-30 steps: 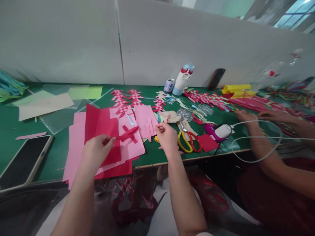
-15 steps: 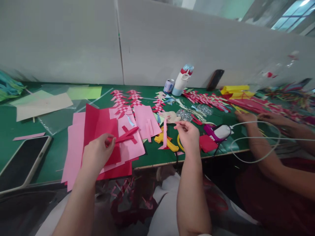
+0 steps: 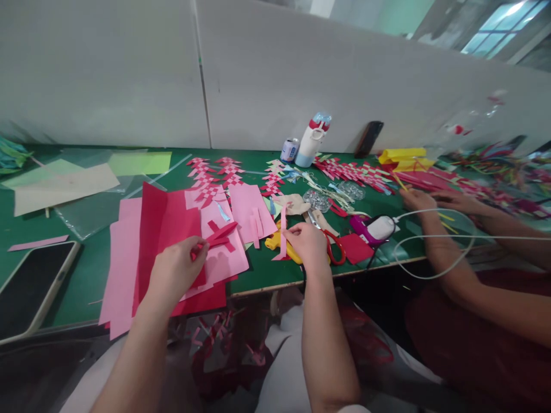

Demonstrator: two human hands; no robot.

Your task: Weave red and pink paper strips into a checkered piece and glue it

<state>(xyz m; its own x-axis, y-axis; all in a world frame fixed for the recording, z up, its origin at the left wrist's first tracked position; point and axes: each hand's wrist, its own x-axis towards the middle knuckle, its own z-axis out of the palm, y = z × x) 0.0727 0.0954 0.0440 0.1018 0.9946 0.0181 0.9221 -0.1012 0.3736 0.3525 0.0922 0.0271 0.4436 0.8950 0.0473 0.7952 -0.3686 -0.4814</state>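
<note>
My left hand (image 3: 177, 274) is closed on a folded red paper strip (image 3: 221, 234), which points right above the pink sheets. A red strip lies crosswise under its end. My right hand (image 3: 309, 245) has thumb and forefinger pinched at the edge of a pink paper strip (image 3: 283, 244), which lies across a yellow-handled tool (image 3: 272, 243). Just right of that hand are red-handled scissors (image 3: 338, 249). Under my left hand are stacked pink sheets (image 3: 118, 246) and a creased red sheet (image 3: 170, 215). Two short pink strips (image 3: 257, 223) lie on a smaller pink sheet (image 3: 241, 201).
Woven red-and-pink paper chains (image 3: 230, 172) lie behind the sheets. A can (image 3: 290, 150) and a white bottle (image 3: 313, 143) stand by the wall. A phone (image 3: 32, 292) lies at left. At right, a co-worker's hands (image 3: 419, 201) work near a looped white cable (image 3: 395, 258).
My right hand has moved left and down to the pink strip, uncovering the scissors. My left hand keeps its hold on the red strip. The whole view has shifted slightly.
</note>
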